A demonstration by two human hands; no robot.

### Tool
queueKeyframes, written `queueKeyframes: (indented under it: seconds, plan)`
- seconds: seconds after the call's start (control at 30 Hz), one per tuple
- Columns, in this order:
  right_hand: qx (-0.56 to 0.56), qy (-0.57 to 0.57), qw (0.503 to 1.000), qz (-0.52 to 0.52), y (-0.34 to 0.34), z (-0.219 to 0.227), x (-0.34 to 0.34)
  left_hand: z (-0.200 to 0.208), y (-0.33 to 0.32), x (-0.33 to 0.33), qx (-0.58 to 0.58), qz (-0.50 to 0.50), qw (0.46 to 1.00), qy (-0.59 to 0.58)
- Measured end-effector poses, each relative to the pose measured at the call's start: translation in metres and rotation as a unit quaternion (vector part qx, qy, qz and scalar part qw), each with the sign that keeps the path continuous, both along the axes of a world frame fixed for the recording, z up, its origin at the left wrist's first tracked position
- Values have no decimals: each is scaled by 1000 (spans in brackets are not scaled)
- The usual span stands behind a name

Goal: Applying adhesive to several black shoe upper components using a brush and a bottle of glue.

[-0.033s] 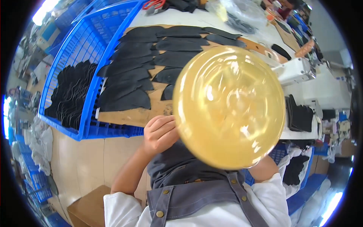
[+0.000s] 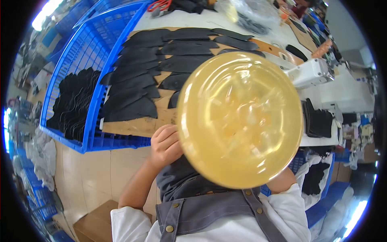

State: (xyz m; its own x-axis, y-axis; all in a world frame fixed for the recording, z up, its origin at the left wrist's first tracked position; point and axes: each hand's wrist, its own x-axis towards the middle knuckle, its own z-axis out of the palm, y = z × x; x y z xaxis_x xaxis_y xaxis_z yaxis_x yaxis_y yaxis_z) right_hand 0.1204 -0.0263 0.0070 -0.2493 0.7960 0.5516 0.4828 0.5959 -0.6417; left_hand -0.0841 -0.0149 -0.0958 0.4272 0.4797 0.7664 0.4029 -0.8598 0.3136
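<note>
A round, see-through yellow container [image 2: 240,121], its ribbed base facing me, fills the middle of the view and looks like the bottom of a plastic bottle or cup. My left hand [image 2: 166,145] is closed with curled fingers beside the container's left edge; what it holds, if anything, is hidden. Behind the container my right forearm [image 2: 282,181] rises, and that hand is fully covered by it. Past my left hand, rows of overlapping black cut pieces [image 2: 131,97] lie on a brown board [image 2: 133,127].
A blue plastic crate [image 2: 85,141] on the left holds stacked black pieces [image 2: 76,103]. Red-handled scissors [image 2: 159,5] and a clear plastic bag [image 2: 256,14] lie on the white table. A white machine arm [image 2: 312,72] and more black pieces [image 2: 318,119] are at the right.
The yellow container has shifted slightly left and down and looks a little larger. My left hand stays closed in nearly the same place.
</note>
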Motion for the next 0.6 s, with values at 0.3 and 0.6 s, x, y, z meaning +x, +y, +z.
queueKeyframes:
  seconds: [0.3, 0.6]
  plan:
    - [-169, -57, 943, -282, -44, 5, 118, 18, -2, 12, -31, 32, 999, 2]
    - [-61, 663, 745, -30, -54, -34, 128, 96, 16, 92, -135, -47, 983, 118]
